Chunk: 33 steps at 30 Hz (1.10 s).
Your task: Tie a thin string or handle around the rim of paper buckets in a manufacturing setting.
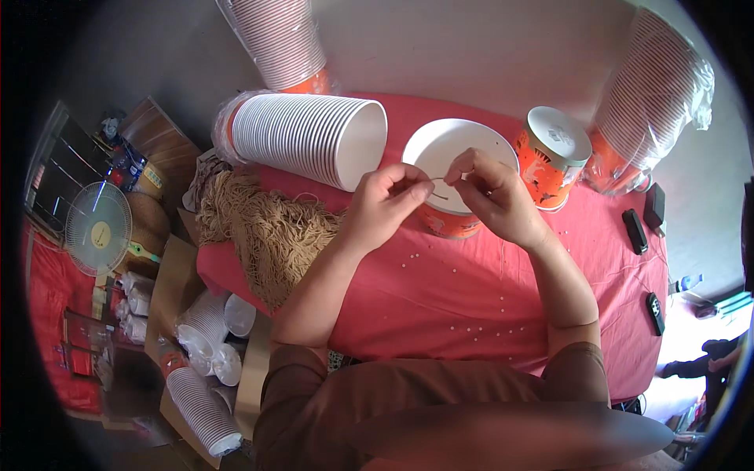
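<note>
Over the near rim of a large paper bucket (449, 224), white inside and orange outside, both of my hands meet at the fingertips. My left hand (381, 210) pinches a thin tan string (441, 196) between thumb and forefinger. The right hand (503, 201) is closed in a pinch at the string's other side, so a short stretch spans the gap. Which way the string's ends run is too fine to make out. To the left of my hands lies a loose heap of tan string (275, 235), draping over the table's left edge.
A nested stack of white buckets (294, 135) lies on the red tablecloth (440, 302), with small white beads scattered about. An upturned orange bucket (553, 157) and wrapped stack (640, 102) stand right, near black devices (635, 231). An open carton (177, 279) holds cups at left.
</note>
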Motion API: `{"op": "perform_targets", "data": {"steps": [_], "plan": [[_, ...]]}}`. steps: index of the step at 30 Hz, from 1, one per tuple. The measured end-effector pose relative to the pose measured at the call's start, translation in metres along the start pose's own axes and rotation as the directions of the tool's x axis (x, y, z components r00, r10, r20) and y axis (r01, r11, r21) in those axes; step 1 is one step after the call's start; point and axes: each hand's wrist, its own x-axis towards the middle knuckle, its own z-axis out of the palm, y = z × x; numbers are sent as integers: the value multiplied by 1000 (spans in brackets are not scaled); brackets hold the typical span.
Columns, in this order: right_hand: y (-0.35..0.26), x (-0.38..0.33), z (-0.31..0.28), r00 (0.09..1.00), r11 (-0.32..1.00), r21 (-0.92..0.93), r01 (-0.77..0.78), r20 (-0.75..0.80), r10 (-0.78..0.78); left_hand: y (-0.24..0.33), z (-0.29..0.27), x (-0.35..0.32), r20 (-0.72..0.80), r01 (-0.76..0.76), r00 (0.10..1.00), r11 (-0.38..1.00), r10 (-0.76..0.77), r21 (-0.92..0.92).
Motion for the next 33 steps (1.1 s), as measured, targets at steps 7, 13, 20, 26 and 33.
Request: {"op": "perform_targets", "data": {"steps": [7,13,20,26,33], "plan": [[-3,0,2,977,973,-95,211,35,-208,-16,-8,-2,45,184,982,878,-183,-441],[-5,0,7,982,924,-336,180,14,-186,-19,-10,-4,69,212,976,855,-205,-473],[6,4,13,927,858,-391,333,-31,-374,-18,-6,-4,77,223,973,808,-217,-545],[-6,5,0,926,856,-393,335,-33,-377,-13,-11,-3,20,58,998,961,-55,-271],[-12,3,-11,916,877,-315,362,-53,-397,-14,-7,-8,27,21,1000,982,-16,-185]]}}
